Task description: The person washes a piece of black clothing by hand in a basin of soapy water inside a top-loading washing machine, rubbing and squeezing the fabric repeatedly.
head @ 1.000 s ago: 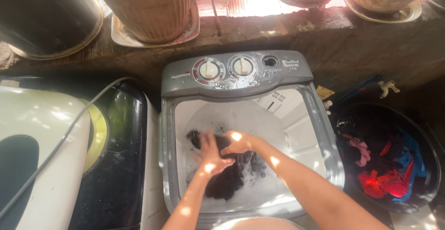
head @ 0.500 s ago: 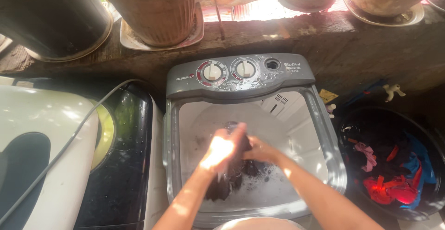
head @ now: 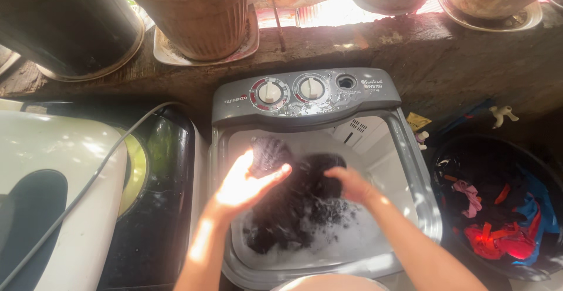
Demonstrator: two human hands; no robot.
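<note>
Both hands over washer tub [head: 404,168]. Left hand [head: 246,182] and right hand [head: 352,184] each clench dark wet garment [head: 293,209], lifted between them, lower end trailing in suds [head: 346,232] below.

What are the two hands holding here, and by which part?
Both hold the dark wet garment over the washer tub: left hand at its raised upper end, right hand gripping the bunched middle.
</note>
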